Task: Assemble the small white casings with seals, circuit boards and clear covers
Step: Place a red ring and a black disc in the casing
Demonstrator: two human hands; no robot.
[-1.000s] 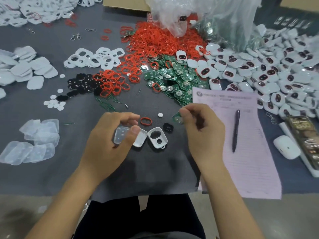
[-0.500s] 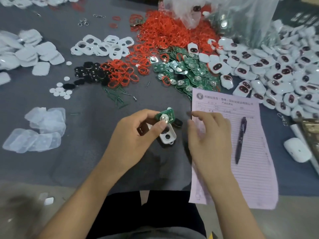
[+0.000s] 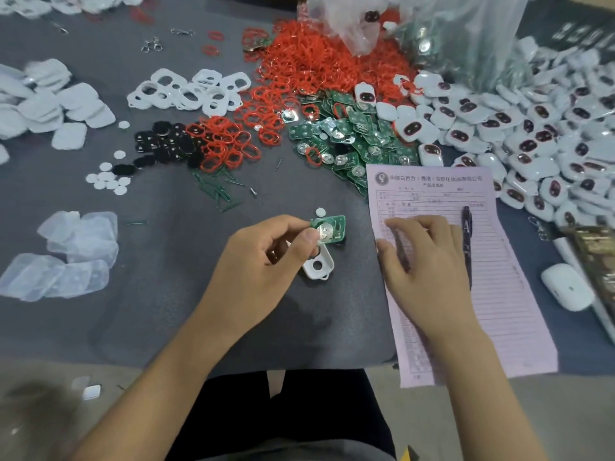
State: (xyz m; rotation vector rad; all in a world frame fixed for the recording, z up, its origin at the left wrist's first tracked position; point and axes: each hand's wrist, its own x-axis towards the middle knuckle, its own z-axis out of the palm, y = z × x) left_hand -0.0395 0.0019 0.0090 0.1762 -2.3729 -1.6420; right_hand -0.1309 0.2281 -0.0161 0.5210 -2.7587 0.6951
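Note:
My left hand (image 3: 266,261) pinches a green circuit board (image 3: 329,229) between thumb and fingers, just above a small white casing (image 3: 318,266) with a round hole that lies on the grey mat. My right hand (image 3: 429,261) rests flat, fingers relaxed, on the pink form (image 3: 466,311) to the right of the board and holds nothing. Piles of parts lie farther back: red seals (image 3: 319,68), green circuit boards (image 3: 356,134), clear covers (image 3: 66,257), white casing frames (image 3: 189,91).
Finished white units (image 3: 539,141) fill the right side. A pen (image 3: 466,241) lies on the form, a white mouse (image 3: 567,291) beside it. Black pads (image 3: 163,144), small white discs (image 3: 108,179), green pins (image 3: 216,191) and a plastic bag (image 3: 432,28) sit behind. The mat's front edge (image 3: 233,364) is near my lap.
My left hand let go of the clear cover and white part and now pinches a green circuit board over the casing. My right hand moved right onto the pink form and flattened.

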